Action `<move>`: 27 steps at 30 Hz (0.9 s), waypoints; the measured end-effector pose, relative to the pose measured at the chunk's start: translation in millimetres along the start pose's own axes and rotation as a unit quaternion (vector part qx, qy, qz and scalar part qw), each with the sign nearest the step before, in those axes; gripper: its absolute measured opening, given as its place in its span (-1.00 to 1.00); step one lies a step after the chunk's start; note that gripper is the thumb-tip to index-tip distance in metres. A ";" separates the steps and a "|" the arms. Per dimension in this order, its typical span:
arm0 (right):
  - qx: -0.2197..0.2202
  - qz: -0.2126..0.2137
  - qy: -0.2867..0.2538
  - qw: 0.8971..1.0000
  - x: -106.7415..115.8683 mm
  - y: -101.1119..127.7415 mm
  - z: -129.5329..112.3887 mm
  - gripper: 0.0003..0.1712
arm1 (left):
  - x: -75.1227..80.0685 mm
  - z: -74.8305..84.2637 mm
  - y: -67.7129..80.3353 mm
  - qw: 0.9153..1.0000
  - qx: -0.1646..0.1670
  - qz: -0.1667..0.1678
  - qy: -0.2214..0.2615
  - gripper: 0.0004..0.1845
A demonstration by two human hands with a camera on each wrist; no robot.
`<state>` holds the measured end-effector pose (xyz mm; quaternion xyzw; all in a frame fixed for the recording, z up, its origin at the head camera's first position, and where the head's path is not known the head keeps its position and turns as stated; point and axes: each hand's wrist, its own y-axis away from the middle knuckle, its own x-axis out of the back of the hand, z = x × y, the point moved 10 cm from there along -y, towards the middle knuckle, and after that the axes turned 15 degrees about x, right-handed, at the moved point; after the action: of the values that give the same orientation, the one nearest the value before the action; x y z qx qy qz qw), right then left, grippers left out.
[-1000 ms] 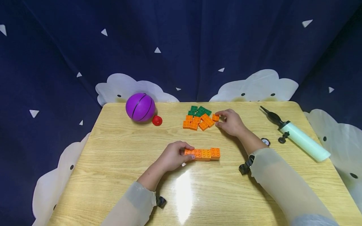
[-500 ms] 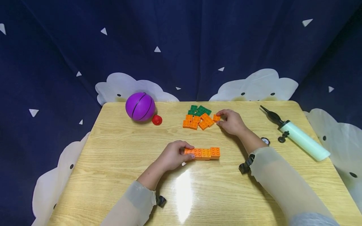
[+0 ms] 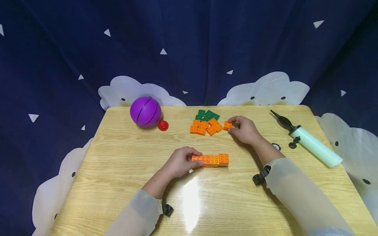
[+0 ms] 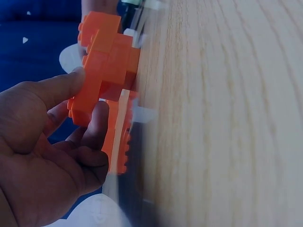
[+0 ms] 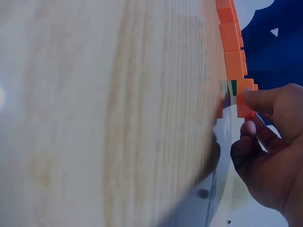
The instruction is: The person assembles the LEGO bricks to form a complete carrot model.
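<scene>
A row of joined orange bricks (image 3: 211, 160) lies on the wooden table (image 3: 124, 157) near the middle. My left hand (image 3: 180, 162) grips its left end between thumb and fingers; the left wrist view shows the orange bricks (image 4: 102, 75) pinched in the left hand (image 4: 52, 156). Farther back, my right hand (image 3: 244, 129) pinches a single small orange brick (image 3: 227, 125) at the right edge of a loose pile of orange and green bricks (image 3: 206, 123). In the right wrist view that small orange brick (image 5: 245, 99) sits under the fingertips of the right hand (image 5: 270, 151).
A purple ball (image 3: 146, 111) and a small red cap (image 3: 163, 125) sit at the back left. A pale green hand pump (image 3: 310, 142) with black nozzle lies at the right, with small black parts (image 3: 276, 146) beside it. Dark blue cloth surrounds the table.
My right hand has drawn the small orange brick slightly right and nearer, away from the pile. The left hand and the brick row have stayed put.
</scene>
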<state>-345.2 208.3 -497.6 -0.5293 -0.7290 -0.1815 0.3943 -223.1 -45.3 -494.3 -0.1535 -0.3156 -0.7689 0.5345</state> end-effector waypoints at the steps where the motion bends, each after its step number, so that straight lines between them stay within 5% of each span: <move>1: 0.001 0.001 0.000 1.000 0.2 1.0 -1.4 -0.63 | 0.0 -0.2 0.2 1.000 0.000 0.000 0.000 -0.70; 27: 0.054 0.000 -0.040 0.998 4.3 30.5 -48.0 -0.68 | -0.2 0.9 -0.2 1.000 -0.008 0.003 -0.002 -0.71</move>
<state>-299.5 189.7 -469.1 -0.5142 -0.7527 -0.1201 0.3931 -223.3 -44.6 -493.8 -0.1602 -0.3100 -0.7693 0.5351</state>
